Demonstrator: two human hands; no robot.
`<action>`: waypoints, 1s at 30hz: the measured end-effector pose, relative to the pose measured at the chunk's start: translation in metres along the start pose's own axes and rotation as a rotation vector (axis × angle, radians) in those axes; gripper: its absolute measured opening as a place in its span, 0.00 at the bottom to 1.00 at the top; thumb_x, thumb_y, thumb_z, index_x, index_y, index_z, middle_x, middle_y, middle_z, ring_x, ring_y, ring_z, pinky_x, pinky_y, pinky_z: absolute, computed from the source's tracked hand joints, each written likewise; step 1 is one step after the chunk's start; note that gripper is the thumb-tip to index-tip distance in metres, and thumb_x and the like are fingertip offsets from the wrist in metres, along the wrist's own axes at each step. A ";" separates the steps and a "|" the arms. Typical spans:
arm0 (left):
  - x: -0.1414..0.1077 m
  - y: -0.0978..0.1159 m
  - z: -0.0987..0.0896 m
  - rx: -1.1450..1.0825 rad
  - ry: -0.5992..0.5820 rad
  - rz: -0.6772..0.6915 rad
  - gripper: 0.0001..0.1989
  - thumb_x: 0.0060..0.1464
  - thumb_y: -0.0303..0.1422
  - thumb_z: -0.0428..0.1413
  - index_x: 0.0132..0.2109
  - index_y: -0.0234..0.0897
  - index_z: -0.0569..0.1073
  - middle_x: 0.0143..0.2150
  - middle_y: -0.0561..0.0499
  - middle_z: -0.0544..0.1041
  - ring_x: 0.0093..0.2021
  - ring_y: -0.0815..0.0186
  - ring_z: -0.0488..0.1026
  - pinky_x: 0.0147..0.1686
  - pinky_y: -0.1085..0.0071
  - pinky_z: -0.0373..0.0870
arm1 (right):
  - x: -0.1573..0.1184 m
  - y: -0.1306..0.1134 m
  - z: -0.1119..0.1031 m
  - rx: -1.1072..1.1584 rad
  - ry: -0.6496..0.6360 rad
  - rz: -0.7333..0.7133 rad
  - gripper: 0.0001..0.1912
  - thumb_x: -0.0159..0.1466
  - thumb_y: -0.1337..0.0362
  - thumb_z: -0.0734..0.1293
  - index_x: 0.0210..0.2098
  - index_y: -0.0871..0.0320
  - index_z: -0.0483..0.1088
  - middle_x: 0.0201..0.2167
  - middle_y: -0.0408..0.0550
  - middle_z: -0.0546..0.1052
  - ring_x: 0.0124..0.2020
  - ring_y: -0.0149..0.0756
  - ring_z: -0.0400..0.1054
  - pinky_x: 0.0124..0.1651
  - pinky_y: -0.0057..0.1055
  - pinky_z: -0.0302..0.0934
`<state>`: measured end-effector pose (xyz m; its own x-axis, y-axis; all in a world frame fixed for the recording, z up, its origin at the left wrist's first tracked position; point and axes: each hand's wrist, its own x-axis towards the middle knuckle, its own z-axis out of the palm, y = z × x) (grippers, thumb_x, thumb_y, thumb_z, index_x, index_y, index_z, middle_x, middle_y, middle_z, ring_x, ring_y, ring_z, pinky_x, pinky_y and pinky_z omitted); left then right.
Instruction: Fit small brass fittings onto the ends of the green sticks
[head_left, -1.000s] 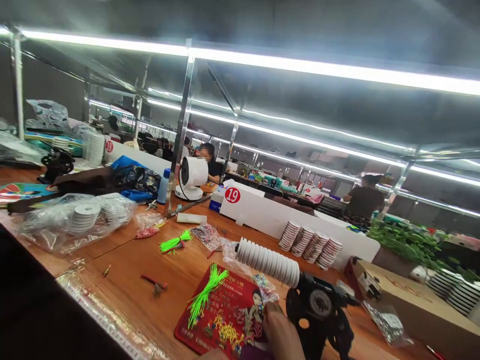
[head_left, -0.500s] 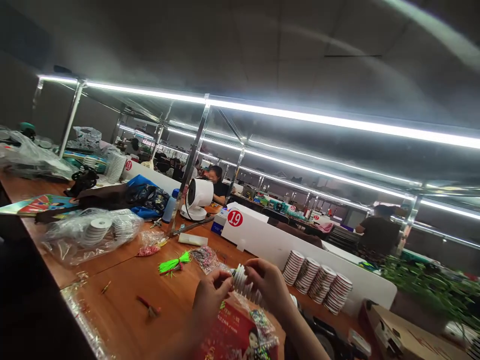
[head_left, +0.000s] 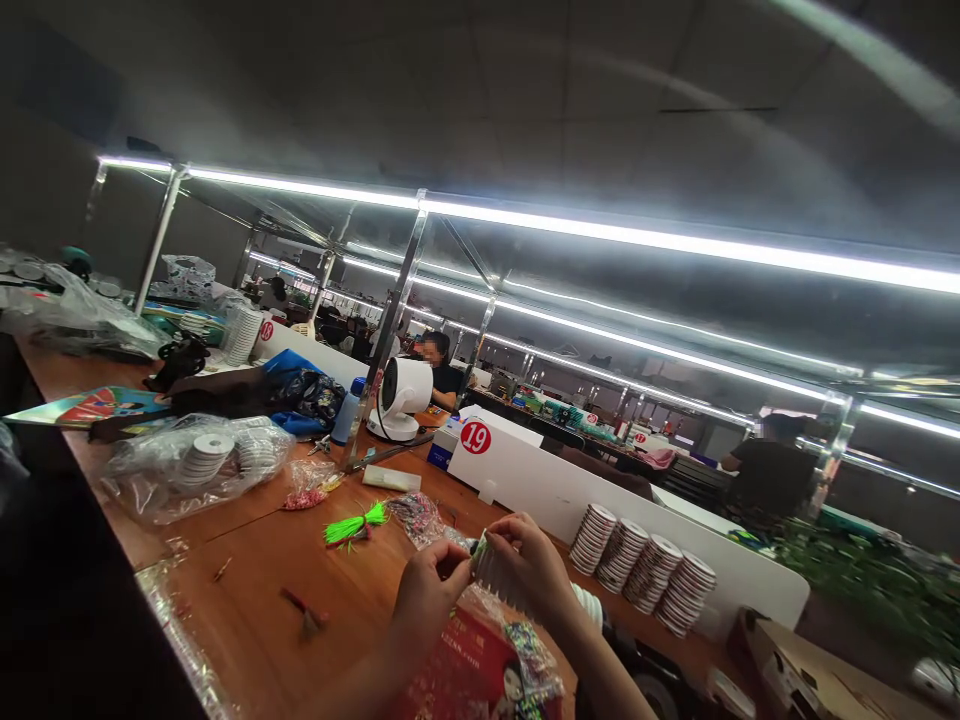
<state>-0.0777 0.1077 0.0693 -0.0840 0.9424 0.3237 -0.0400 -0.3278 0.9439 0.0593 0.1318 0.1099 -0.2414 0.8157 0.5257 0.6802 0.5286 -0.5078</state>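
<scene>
My left hand [head_left: 426, 597] is pinched closed over the table, close to my right hand [head_left: 534, 568], whose thumb and fingers are also drawn together. Between the fingertips is a small pale greenish piece [head_left: 478, 545], too small and blurred to name. Directly behind the fingers stands a row of white ridged discs [head_left: 495, 575], partly covered by my right hand. Beneath the hands lies a red printed packet [head_left: 457, 665], with clear bags of colourful bits [head_left: 529, 655] on its right side. A bright green stranded bundle [head_left: 356, 525] rests to the left.
Several stacks of spools [head_left: 634, 550] line the white divider [head_left: 540, 480]. A white fan [head_left: 403, 395] stands by a metal post. Bagged white spools [head_left: 206, 460] lie left, a cardboard box [head_left: 795, 660] right. Co-workers sit beyond the divider.
My right hand has come slightly nearer to my left, and the fingertips now meet around the small piece. The whole view has shifted a little to the right.
</scene>
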 end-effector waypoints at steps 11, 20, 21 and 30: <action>-0.001 -0.001 0.000 0.159 0.019 0.079 0.05 0.42 0.32 0.53 0.22 0.36 0.70 0.21 0.54 0.70 0.26 0.65 0.66 0.27 0.73 0.61 | -0.004 -0.005 0.007 -0.239 0.103 -0.097 0.07 0.59 0.67 0.59 0.28 0.57 0.68 0.31 0.44 0.71 0.33 0.34 0.67 0.35 0.26 0.58; 0.006 -0.005 -0.003 0.149 -0.069 0.006 0.06 0.39 0.32 0.52 0.21 0.35 0.69 0.19 0.55 0.67 0.24 0.67 0.65 0.24 0.74 0.59 | -0.001 -0.003 0.011 -0.397 0.150 -0.154 0.07 0.56 0.71 0.60 0.27 0.57 0.69 0.29 0.44 0.72 0.31 0.34 0.68 0.32 0.26 0.58; 0.008 -0.006 -0.003 0.139 -0.082 -0.010 0.06 0.39 0.32 0.52 0.21 0.35 0.68 0.18 0.56 0.66 0.22 0.67 0.65 0.23 0.74 0.60 | -0.001 -0.003 0.012 -0.413 0.154 -0.161 0.08 0.56 0.72 0.60 0.26 0.57 0.69 0.29 0.44 0.72 0.31 0.35 0.68 0.32 0.26 0.58; 0.013 -0.013 -0.005 0.103 -0.119 -0.112 0.06 0.37 0.34 0.52 0.20 0.36 0.66 0.15 0.59 0.65 0.18 0.69 0.66 0.20 0.74 0.62 | -0.012 0.006 0.012 -0.433 0.199 -0.319 0.09 0.61 0.69 0.58 0.32 0.56 0.69 0.32 0.45 0.72 0.34 0.33 0.66 0.35 0.25 0.59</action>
<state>-0.0829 0.1240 0.0609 0.0334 0.9757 0.2164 0.0599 -0.2181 0.9741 0.0582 0.1280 0.0919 -0.3747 0.5496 0.7467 0.8267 0.5626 0.0008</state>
